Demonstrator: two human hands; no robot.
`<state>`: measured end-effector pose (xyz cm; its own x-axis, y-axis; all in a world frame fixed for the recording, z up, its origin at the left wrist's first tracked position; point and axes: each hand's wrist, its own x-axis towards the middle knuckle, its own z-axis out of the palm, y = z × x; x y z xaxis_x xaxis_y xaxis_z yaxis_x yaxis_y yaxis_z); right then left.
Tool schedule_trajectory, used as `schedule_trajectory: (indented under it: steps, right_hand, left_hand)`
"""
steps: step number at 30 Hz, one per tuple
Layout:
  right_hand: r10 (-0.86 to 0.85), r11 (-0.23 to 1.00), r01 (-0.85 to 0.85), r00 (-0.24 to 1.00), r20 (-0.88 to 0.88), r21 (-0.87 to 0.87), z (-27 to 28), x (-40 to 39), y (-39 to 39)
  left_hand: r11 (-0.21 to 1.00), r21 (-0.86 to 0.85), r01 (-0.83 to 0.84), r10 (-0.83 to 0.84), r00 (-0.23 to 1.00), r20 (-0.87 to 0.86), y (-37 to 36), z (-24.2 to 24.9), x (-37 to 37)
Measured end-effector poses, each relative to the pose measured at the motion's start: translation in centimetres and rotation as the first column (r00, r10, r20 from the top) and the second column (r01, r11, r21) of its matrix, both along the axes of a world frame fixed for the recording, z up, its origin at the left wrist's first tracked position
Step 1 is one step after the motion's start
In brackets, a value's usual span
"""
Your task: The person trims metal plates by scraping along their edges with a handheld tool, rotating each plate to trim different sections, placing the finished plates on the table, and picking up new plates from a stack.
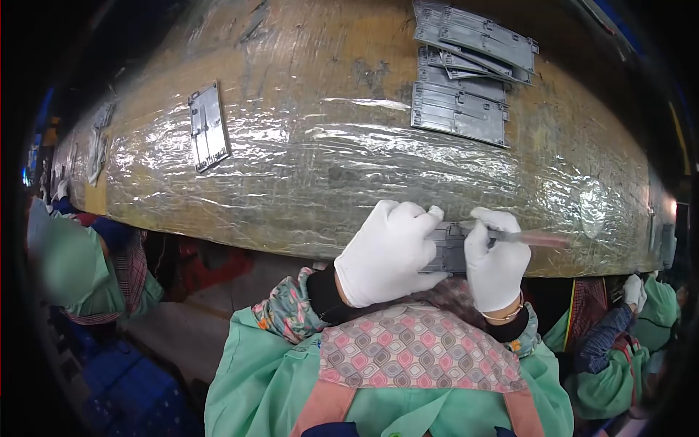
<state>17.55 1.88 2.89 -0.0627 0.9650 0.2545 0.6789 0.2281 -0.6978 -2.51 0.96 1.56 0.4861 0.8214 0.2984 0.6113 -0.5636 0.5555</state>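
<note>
My left hand (389, 255), in a white glove, grips a small grey moulded panel (449, 251) at the table's near edge, fingers curled over its left side. In my right hand (498, 261), also gloved in white, is a slim pen-like tool (539, 239) with a reddish handle sticking out to the right, blurred. The fingers close around the tool, and its tip is near the panel's upper right, mostly hidden by them. Both hands are close together, with the panel between them.
Several similar grey panels (460, 113) lie in an overlapping pile at the back right. A single panel (209, 127) lies farther left on the film-covered table (313, 87). Co-workers in green stand at the left (116, 269) and right (611, 379). Blue crates (131, 386) sit at lower left.
</note>
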Motion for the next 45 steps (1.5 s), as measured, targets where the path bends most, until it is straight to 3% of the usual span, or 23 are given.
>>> schedule_trajectory:
  steps: [2, 4, 12, 16, 22, 26, 30, 34, 36, 39, 42, 45]
  right_hand:
    - [-0.008, 1.0, 0.009, 1.0, 0.013, -0.009, 0.1, 0.3, 0.2]
    - [-0.005, 0.999, 0.001, 0.995, -0.103, -0.032, 0.0, 0.1, -0.1]
    - [0.053, 0.997, -0.055, 0.998, 0.033, 0.056, 0.0, 0.4, 0.0]
    - [0.01, 0.999, -0.015, 0.996, -0.083, -0.051, 0.6, -0.1, -0.1]
    - [0.091, 0.995, -0.091, 0.996, -0.011, 0.035, 0.3, 0.2, -0.1]
    - [-0.08, 0.98, 0.048, 0.984, -0.162, -0.191, 0.1, 0.6, -0.4]
    - [0.035, 0.991, -0.056, 0.985, -0.169, -0.119, 0.9, -0.1, -0.3]
    - [0.071, 0.997, -0.072, 0.997, -0.02, -0.021, 0.2, 1.0, -0.1]
    - [0.056, 0.997, -0.059, 0.996, -0.068, -0.04, 0.4, 1.2, -0.2]
    - [0.028, 0.984, -0.076, 0.957, -0.287, -0.158, 0.7, 0.6, -0.7]
    - [0.093, 0.996, -0.092, 0.993, -0.07, 0.012, 0.1, 1.3, -0.2]
    - [0.047, 0.997, -0.055, 0.991, -0.128, -0.057, -0.1, 2.0, -0.4]
  left_hand:
    - [1.0, 0.011, -0.004, 0.004, 1.0, -0.005, 0.1, 0.0, 0.0]
    - [1.0, 0.017, -0.004, 0.004, 1.0, -0.014, -0.1, 0.0, 0.0]
    - [1.0, 0.014, 0.006, -0.006, 1.0, 0.002, 0.0, 0.0, -0.1]
    - [1.0, 0.029, 0.004, -0.004, 1.0, 0.005, -0.1, -0.2, -0.1]
    - [0.999, 0.044, -0.006, 0.005, 1.0, 0.022, -0.2, -0.3, -0.1]
    - [0.999, 0.038, -0.001, 0.0, 1.0, 0.017, -0.2, -0.2, -0.2]
    - [1.0, 0.03, 0.004, -0.004, 1.0, 0.013, -0.1, 0.0, -0.1]
    - [0.999, 0.037, 0.012, -0.013, 1.0, 0.023, -0.1, -0.1, -0.2]
    - [0.999, 0.037, 0.006, -0.007, 1.0, 0.018, -0.1, 0.0, -0.2]
    - [0.999, 0.041, 0.008, -0.01, 0.999, 0.037, -0.1, 0.1, -0.2]
    - [0.999, 0.03, 0.015, -0.016, 1.0, 0.02, 0.0, 0.3, -0.3]
    - [0.999, 0.035, 0.012, -0.013, 0.999, 0.04, 0.0, 0.4, -0.2]
